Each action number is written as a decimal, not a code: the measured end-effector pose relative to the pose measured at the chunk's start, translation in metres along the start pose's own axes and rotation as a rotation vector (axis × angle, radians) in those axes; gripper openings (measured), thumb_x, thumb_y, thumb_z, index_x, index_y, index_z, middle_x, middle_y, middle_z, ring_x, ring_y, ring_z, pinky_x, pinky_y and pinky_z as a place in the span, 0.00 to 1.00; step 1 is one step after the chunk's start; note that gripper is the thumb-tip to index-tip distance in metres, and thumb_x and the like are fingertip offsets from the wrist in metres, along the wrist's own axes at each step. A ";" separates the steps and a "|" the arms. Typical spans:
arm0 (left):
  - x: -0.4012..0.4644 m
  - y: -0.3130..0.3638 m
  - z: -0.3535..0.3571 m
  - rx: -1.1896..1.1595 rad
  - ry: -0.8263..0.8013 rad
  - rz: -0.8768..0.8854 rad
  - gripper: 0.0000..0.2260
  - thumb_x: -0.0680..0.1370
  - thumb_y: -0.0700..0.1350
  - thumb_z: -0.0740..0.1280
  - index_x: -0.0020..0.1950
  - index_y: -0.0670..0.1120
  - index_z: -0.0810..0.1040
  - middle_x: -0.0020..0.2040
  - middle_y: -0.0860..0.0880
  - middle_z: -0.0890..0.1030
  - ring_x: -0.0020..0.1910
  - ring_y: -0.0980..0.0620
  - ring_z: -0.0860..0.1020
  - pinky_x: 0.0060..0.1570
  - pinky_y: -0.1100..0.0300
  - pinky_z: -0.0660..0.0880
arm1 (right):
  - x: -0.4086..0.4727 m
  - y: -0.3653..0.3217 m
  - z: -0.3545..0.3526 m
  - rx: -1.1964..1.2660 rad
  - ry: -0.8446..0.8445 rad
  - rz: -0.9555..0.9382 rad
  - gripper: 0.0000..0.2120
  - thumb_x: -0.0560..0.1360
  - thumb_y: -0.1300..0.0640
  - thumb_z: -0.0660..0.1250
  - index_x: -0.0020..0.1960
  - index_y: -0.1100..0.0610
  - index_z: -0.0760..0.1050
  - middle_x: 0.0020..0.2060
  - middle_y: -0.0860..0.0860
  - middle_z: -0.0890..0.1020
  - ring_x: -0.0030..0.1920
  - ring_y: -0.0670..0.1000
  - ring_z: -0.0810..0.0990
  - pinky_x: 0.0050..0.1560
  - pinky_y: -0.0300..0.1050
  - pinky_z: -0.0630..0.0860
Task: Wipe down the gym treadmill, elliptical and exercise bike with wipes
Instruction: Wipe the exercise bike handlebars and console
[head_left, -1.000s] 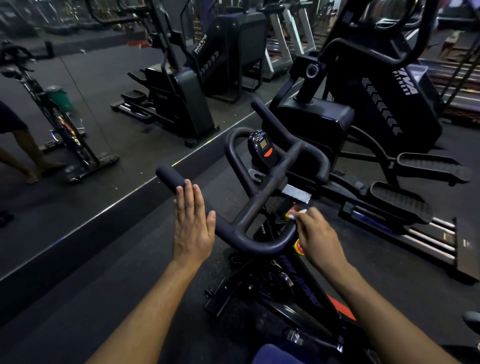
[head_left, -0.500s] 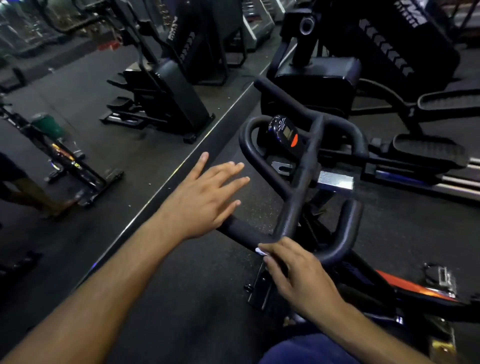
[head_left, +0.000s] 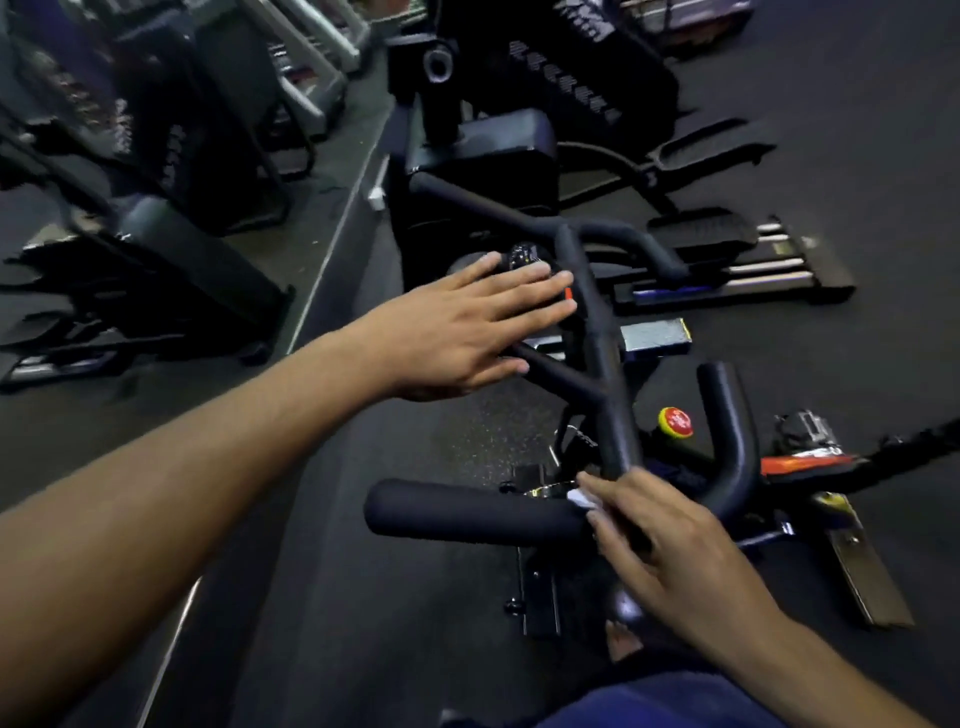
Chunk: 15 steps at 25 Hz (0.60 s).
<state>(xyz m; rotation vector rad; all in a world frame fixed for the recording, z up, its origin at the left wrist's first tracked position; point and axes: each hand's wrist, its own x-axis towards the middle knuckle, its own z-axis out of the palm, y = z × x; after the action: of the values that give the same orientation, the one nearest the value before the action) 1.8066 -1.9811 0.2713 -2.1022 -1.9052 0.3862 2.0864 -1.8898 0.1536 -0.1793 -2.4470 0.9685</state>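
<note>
Wipe (head_left: 581, 500): small white wad, pinned against the handlebar's near left grip.
Right hand (head_left: 670, 551): fingers curled, pinching the wipe onto the bar.
Handlebar (head_left: 605, 358): black, foam-covered, on the exercise bike (head_left: 800, 462) directly below the camera.
Left hand (head_left: 457, 332): flat, fingers straight and slightly spread, over the round console (head_left: 524, 255); contact could not be told.
Knob (head_left: 675, 422): red and yellow, beside the centre bar.
Elliptical (head_left: 519, 156): beyond the bike, on the dark floor (head_left: 363, 623).

Dim indoor light, dark floor (head_left: 363, 623) swallowing detail, heavy motion blur toward ten and twelve o'clock (machines smeared), wide-angle bending at the edges, faint sheen on the handlebar (head_left: 605, 364), forearms softly lit, mild grain.
</note>
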 end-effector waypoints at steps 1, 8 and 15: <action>0.009 -0.007 0.008 0.012 0.043 0.077 0.29 0.85 0.59 0.51 0.84 0.48 0.54 0.84 0.48 0.52 0.83 0.49 0.50 0.80 0.46 0.47 | -0.005 -0.004 0.003 -0.074 0.050 0.043 0.17 0.81 0.51 0.61 0.63 0.57 0.80 0.44 0.46 0.76 0.44 0.45 0.80 0.47 0.44 0.78; 0.034 -0.031 0.048 0.119 0.308 0.280 0.29 0.84 0.63 0.52 0.78 0.47 0.69 0.80 0.45 0.65 0.81 0.45 0.58 0.79 0.40 0.52 | -0.022 -0.051 0.072 -0.355 0.479 0.407 0.13 0.79 0.56 0.64 0.58 0.59 0.82 0.45 0.50 0.77 0.46 0.49 0.79 0.50 0.43 0.76; 0.029 -0.021 0.045 0.038 0.304 0.214 0.29 0.82 0.62 0.50 0.76 0.49 0.72 0.77 0.45 0.69 0.80 0.45 0.61 0.79 0.40 0.50 | 0.030 -0.126 0.099 -0.074 0.631 0.662 0.08 0.76 0.58 0.69 0.51 0.51 0.86 0.48 0.46 0.86 0.51 0.44 0.81 0.59 0.43 0.75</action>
<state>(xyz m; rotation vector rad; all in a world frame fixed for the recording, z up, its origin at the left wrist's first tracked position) 1.7729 -1.9496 0.2371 -2.2002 -1.4999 0.1330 2.0191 -2.0334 0.1885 -1.1818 -1.8414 0.8837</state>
